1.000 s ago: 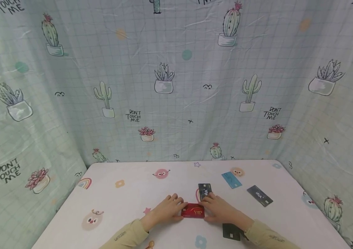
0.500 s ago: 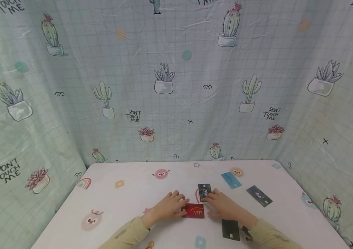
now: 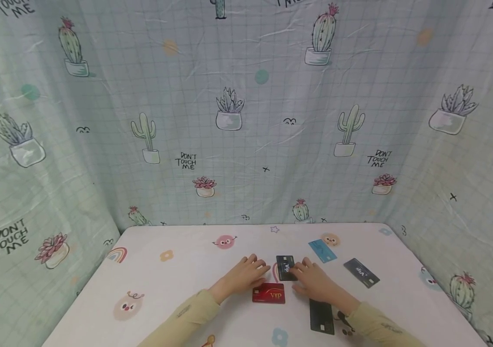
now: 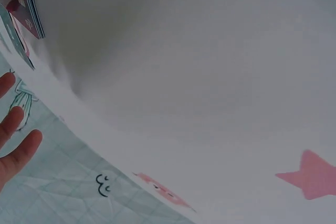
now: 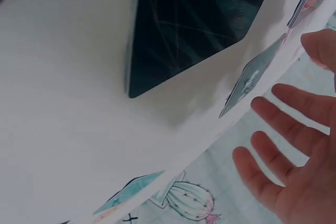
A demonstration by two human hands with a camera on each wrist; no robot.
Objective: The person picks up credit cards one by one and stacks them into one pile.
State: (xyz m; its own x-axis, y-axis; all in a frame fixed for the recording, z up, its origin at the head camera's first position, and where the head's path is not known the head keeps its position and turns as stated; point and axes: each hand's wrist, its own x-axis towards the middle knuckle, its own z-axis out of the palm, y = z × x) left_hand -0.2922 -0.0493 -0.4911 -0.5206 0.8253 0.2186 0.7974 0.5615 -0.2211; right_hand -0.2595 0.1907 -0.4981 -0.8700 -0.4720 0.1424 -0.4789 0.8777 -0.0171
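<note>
Two bare hands have let go of a red VIP card stack: a second ago they held its two short ends, and now they are apart from each other, fingers loose and spread, with nothing gripped. The left hand [image 3: 245, 274] has lifted up and back, just beyond the left end of the red VIP card stack [image 3: 268, 293], which lies flat on the table in front of the person, about where it was, its layered edge even in the left wrist view. The right hand [image 3: 313, 284] is beside the black VIP card [image 3: 284, 265], a fingertip overlapping its right edge; whether it touches, I cannot tell. Handling of the red stack seems paused, with both hands turned toward the black card. Farther out lie a plain dark card [image 3: 321, 319] near the right wrist, a blue card [image 3: 322, 251] and a grey VIP card [image 3: 361, 273], on a white table [image 3: 164, 284] before a cactus-print curtain [image 3: 246, 58].
</note>
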